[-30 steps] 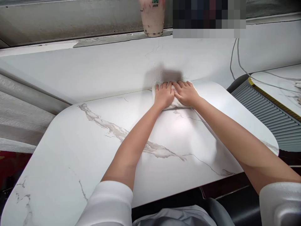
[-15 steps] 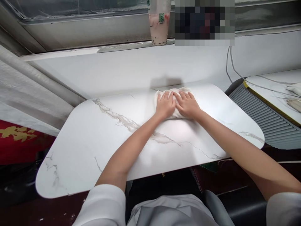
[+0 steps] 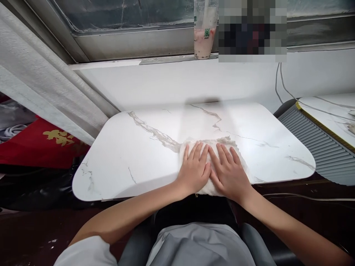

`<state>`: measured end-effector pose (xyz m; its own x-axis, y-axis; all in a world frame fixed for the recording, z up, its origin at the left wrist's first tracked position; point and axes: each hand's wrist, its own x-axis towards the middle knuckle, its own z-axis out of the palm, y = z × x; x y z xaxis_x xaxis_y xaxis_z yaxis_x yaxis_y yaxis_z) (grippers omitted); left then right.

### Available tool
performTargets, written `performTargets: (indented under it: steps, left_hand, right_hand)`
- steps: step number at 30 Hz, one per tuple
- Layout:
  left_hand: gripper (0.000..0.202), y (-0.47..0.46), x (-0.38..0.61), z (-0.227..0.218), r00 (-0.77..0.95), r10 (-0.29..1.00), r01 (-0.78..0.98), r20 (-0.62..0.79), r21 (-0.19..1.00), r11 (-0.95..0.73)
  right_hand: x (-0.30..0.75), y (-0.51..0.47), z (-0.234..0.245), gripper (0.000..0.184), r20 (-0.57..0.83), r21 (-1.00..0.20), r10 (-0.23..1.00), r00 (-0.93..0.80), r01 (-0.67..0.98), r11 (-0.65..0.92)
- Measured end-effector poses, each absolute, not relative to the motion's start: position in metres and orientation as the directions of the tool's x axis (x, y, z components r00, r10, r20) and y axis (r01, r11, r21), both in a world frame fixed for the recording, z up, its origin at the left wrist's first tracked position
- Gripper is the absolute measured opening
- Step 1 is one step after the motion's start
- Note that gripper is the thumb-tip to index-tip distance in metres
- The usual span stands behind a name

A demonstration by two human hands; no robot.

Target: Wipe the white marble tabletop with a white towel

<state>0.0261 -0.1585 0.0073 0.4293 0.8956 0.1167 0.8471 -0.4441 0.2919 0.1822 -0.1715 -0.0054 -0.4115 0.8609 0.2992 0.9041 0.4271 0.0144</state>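
Observation:
A white fluffy cloth (image 3: 212,188) lies on a white marble-patterned table (image 3: 111,155), at the front edge nearest my body. My left hand (image 3: 194,171) rests flat on its left half, fingers stretched forward. Beside it, my right hand (image 3: 231,177) lies flat on the right half with its fingers spread. Both palms press down on the cloth, and the thumbs come close together over its middle. Most of the cloth is hidden under the hands; its ragged far edge shows beyond the fingertips.
On the window ledge behind the table stands a clear cup (image 3: 203,44) of pink drink with a straw. A pale curtain (image 3: 41,74) hangs at left, above red fabric (image 3: 24,147) with gold lettering. Thin cables run down the wall toward a grey ribbed panel (image 3: 318,140) at right.
Both hands have drawn the cloth from the table's far side back to its front edge, toward my body. The camera view has shifted a little to the left.

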Motion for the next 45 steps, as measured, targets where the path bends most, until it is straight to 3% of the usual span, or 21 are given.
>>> performTargets:
  steps: [5,11,19,28,45]
  left_hand:
    - [0.056,-0.167,0.019,0.009,0.418,0.900,0.850,0.125,0.296,-0.435]
    - [0.056,-0.151,0.015,0.006,0.367,0.922,0.878,0.121,0.281,-0.386]
    - [0.055,-0.062,-0.009,0.000,0.245,0.961,0.925,0.125,0.267,-0.271]
    - [0.056,0.025,-0.023,0.000,0.124,0.980,0.938,0.153,0.303,-0.166]
    - [0.051,0.085,-0.036,0.000,0.166,0.971,0.924,0.174,0.317,-0.215]
  right_hand:
    - [0.176,-0.178,-0.005,0.072,0.282,-0.015,0.859,-0.428,0.893,0.450]
    - [0.171,-0.152,-0.004,0.065,0.259,0.050,0.829,-0.497,0.863,0.502]
    - [0.140,-0.053,-0.007,0.064,0.229,0.073,0.828,-0.512,0.857,0.510]
    - [0.124,0.056,-0.003,0.066,0.140,-0.005,0.799,-0.585,0.807,0.591]
    - [0.106,0.098,-0.009,0.061,0.260,-0.093,0.855,-0.449,0.869,0.485]
